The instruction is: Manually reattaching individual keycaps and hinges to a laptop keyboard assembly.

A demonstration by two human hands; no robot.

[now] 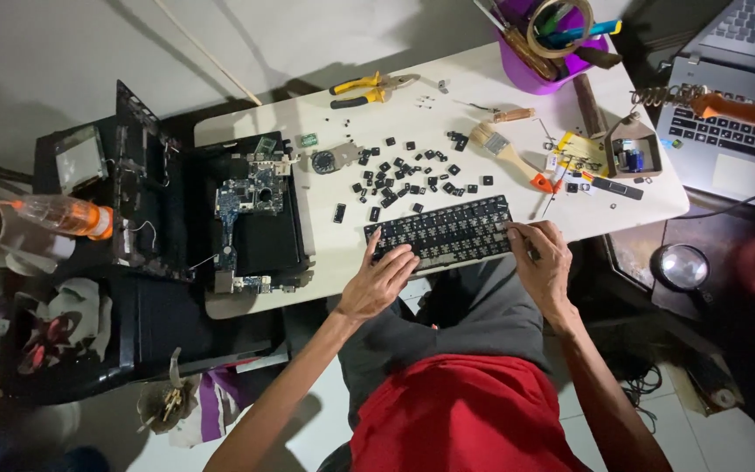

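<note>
A black laptop keyboard with its keycaps off lies at the near edge of the white table. My left hand rests on the keyboard's left end, fingers spread over it. My right hand holds the keyboard's right end and pinches a thin dark tool there. Several loose black keycaps lie scattered just beyond the keyboard.
An opened laptop shell with a blue circuit board sits at the left. A brush, yellow pliers, a purple tool cup and a second laptop lie at the back and right. An orange-capped bottle lies far left.
</note>
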